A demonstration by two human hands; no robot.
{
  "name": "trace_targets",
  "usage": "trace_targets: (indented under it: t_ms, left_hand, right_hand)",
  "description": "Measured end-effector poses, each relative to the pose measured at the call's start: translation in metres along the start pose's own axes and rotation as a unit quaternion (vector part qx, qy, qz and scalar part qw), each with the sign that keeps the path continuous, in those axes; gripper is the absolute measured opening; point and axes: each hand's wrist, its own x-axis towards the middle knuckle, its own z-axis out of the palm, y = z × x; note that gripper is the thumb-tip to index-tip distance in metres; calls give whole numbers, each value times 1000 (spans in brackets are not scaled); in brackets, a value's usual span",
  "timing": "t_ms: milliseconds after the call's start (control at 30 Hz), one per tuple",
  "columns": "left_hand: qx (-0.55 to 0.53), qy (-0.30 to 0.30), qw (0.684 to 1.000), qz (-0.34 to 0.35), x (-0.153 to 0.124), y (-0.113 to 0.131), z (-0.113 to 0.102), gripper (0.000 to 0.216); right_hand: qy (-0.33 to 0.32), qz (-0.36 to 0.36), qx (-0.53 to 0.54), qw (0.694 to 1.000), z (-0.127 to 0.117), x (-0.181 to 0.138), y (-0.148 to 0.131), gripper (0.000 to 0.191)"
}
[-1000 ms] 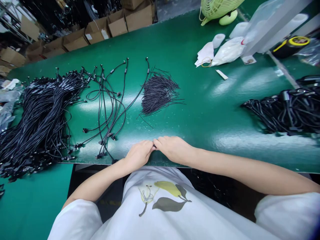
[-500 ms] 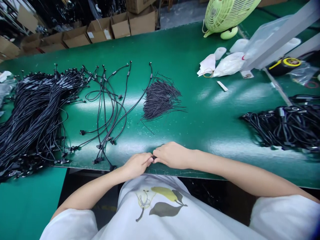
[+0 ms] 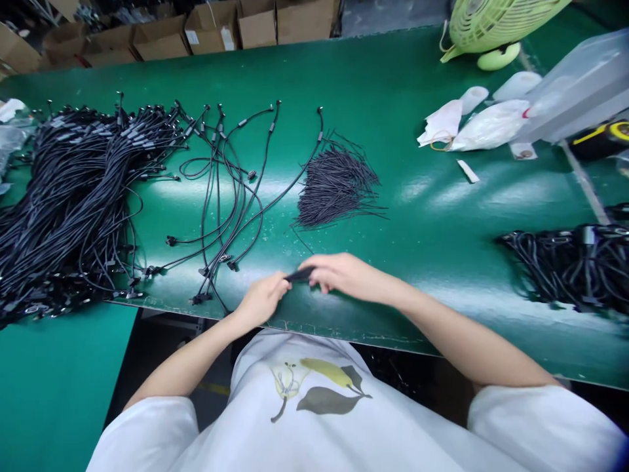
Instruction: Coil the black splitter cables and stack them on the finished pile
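Near the front edge of the green table, my left hand (image 3: 263,299) pinches one end of a short, dark bundle that looks like a folded black cable (image 3: 299,274). The fingers of my right hand (image 3: 350,278) are closed on its other end; some of the bundle is hidden in the fingers. Just beyond my hands lies a heap of thin black ties (image 3: 337,187). Several loose black cables (image 3: 236,196) with plugs at their ends are spread to the left of that heap.
A large pile of black cables (image 3: 83,190) covers the table's left side. At the right lie bundled black cables (image 3: 574,262). Farther back are a white plastic bag (image 3: 491,128), a tape measure (image 3: 602,139) and a green fan (image 3: 496,29). Cardboard boxes (image 3: 162,38) line the far edge.
Both hands have risen from the table edge and moved a little apart. More of the black cable shows between them. The camera view has shifted.
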Motion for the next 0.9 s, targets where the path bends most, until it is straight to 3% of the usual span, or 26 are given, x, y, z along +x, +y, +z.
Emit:
trace_targets:
  t_ms: [33, 133, 233, 367, 467, 533, 633, 700, 800, 900]
  left_hand:
    - [-105, 25, 994, -19, 2, -2, -3, 31]
    - [-344, 73, 935, -39, 5, 1, -7, 33]
    - [-414, 70, 907, -36, 2, 10, -6, 37]
    - [-436, 90, 895, -38, -5, 17, 2, 34]
    - [-455, 92, 885, -32, -6, 16, 9, 33]
    - [-466, 75, 881, -23, -4, 15, 14, 35]
    - [-475, 37, 879, -13, -2, 13, 19, 45]
    - [-459, 34, 888, 1, -2, 11, 20, 45]
    - [-346, 87, 934, 27, 0, 7, 20, 38]
    - [-152, 146, 976, 54, 2, 3, 21, 36]
  right_hand:
    - [51, 46, -15, 998, 1, 6, 6, 35]
    - [167, 154, -141, 964, 12, 25, 25, 23]
    - [171, 169, -187, 952, 25, 37, 33, 14]
    - [183, 151, -147, 960, 32, 31, 26, 11]
    - [152, 112, -85, 978, 36, 22, 16, 11]
    - [121, 69, 31, 990, 42, 20, 11, 14]
    - [110, 5, 274, 956, 51, 21, 6, 20]
    - [121, -1, 326, 938, 56, 20, 2, 23]
    - [165, 11, 184, 969, 60, 13, -8, 16]
    - [218, -40, -103, 970, 61, 3, -18, 23]
